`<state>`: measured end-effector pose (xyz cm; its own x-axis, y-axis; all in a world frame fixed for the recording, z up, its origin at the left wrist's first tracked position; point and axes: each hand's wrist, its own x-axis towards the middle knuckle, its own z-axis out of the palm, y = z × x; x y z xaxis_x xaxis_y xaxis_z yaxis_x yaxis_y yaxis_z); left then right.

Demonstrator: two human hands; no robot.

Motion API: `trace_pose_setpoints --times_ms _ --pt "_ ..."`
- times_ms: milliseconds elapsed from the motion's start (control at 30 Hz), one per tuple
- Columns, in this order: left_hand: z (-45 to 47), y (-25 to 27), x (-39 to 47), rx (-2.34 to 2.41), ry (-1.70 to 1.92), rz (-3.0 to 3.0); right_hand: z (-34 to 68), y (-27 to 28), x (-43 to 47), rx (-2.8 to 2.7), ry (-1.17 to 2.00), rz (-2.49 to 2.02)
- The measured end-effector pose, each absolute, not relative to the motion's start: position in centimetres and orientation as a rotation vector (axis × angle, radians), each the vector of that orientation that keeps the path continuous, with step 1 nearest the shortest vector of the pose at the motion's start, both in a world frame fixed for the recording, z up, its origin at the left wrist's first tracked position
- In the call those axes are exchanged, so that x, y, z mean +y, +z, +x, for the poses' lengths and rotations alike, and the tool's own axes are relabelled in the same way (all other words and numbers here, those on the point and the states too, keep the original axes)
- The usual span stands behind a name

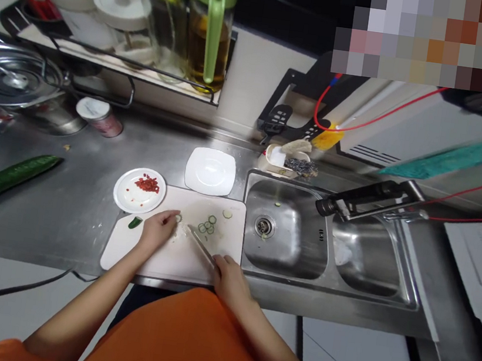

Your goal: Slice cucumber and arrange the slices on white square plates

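My right hand (230,280) is wrapped round the handle of a knife (202,245), its blade pointing up and left over the white cutting board (216,263). My left hand (158,230) pinches a thin cucumber ring (178,218) at its fingertips, just left of the knife tip. Pale bits of cucumber pulp (181,231) lie under the tip. Several hollow cucumber rings (207,225) are grouped right of the blade, and a whole cucumber slice (227,214) lies near the board's right edge. A dark green cucumber end (135,223) sits behind my left wrist.
A round plate (126,195) with chopped red pieces (148,184) touches the board's far left corner. Behind the board stands a white square dish (210,170). The double sink (282,269) is at the right. A long cucumber (4,185) lies on the left of the counter.
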<state>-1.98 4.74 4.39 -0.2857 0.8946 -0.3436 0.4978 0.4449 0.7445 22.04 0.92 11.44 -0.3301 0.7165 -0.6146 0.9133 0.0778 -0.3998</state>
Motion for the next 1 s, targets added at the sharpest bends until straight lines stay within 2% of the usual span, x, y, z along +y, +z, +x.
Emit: trace_pose_setpoints --times_ms 433,700,1000 --pt "-0.1 4.7 4.9 1.996 0.605 0.933 19.9 10.9 2.0 2.048 -0.956 1.641" --pt "-1.5 4.2 4.0 2.001 0.490 1.407 18.9 11.0 2.5 2.003 -0.980 1.565" --pt "0.1 3.9 4.4 2.040 0.722 1.186 18.7 11.6 2.8 1.985 -0.981 1.554"
